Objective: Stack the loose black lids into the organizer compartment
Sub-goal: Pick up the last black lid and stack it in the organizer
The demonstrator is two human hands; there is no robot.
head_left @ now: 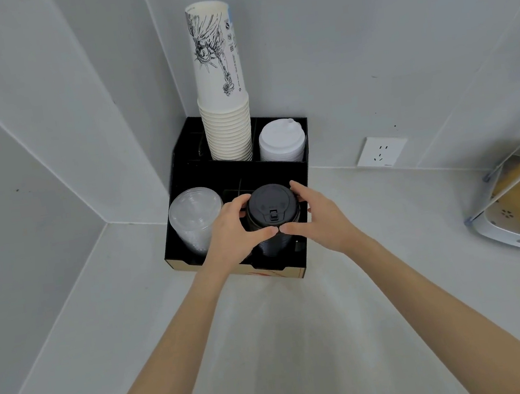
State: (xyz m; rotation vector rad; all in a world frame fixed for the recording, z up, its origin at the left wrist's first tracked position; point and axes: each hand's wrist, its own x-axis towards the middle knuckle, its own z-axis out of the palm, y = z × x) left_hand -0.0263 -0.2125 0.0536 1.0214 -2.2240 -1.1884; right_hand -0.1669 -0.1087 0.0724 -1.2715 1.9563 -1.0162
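The stack of black lids [270,215] stands upright in the black organizer's [183,173] front right compartment.

In the organizer [172,240], clear lids [194,218] sit left of the black lids [272,215], cups [227,128] behind.

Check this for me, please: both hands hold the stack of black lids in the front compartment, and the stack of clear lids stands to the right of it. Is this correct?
Not quite. Both the left hand and the right hand do hold the black lids in the organizer's front compartment, but the clear lids stand to the left of them, as the head view shows.
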